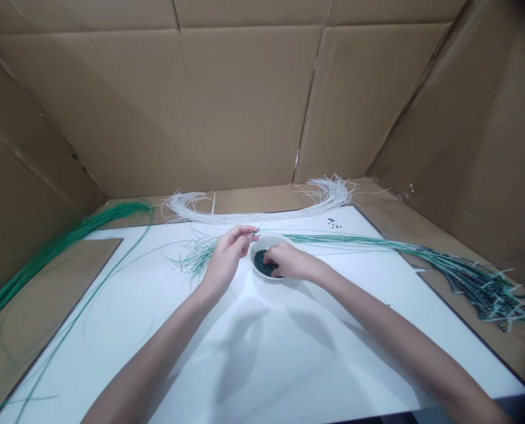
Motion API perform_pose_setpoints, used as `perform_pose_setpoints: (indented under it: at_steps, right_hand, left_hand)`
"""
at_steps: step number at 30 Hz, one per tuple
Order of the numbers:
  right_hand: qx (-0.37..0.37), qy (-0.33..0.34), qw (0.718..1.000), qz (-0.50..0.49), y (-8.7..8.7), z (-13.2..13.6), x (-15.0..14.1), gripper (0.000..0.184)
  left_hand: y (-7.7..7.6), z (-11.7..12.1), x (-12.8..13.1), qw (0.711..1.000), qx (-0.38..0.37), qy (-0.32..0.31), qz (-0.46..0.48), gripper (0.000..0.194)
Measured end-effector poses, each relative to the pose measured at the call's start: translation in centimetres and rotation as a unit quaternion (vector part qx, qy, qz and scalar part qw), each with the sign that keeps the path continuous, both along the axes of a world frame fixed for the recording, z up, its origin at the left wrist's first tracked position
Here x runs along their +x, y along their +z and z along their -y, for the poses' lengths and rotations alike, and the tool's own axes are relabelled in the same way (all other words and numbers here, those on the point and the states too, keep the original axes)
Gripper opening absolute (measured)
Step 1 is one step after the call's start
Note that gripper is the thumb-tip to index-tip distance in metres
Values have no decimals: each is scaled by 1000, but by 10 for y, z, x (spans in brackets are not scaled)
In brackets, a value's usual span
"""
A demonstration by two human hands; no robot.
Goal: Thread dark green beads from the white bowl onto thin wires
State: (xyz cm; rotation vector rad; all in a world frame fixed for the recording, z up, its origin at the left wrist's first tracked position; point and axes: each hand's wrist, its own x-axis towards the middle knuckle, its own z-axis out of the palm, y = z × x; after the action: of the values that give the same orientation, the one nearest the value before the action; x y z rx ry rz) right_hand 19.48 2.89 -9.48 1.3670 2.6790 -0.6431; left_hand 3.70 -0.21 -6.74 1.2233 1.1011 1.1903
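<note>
L hand (227, 254): thumb and fingertips closed in a pinch; thin strand (255, 231) held at tips, just beyond the near-L rim of bowl (275, 241); R hand (284, 261): fingers curled, tips down in dark beads (259, 259) inside bowl; cannot tell if any beads are gripped, as tips are partly hidden. Bowl is white, sits on white surface (262, 353), under R hand and just R of L hand; green strand bundle (355, 240) runs behind bowl, w/ frayed ends showing L of L hand and a thick, dark end fanned out well to R of R hand. White strand bundle (253, 218) lies in a curve beyond both hands; loose green strands (68, 253) lie well to L of L hand; a few loose dark beads (333, 224) lie beyond R hand, slightly R; cardboard (245, 112) stands behind.
</note>
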Motion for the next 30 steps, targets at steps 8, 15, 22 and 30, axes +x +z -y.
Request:
perform_pose_setpoints:
  at_steps: [8, 15, 22, 30]
  right_hand:
    - [47, -16, 999, -8, -12, -4, 1, 11]
    - [51, -28, 994, -89, -5, -4, 10, 14]
    - [49, -29, 992, -112, -9, -2, 13, 11]
    - [18, -49, 986, -158, -2, -5, 16, 7]
  left_hand:
    - [5, 4, 1, 999, 18, -15, -34, 23]
    - [6, 6, 2, 995, 33, -6, -89, 17]
    - [5, 5, 2, 993, 39, 14, -109, 14]
    - [-1, 4, 2, 986, 74, 8, -146, 22]
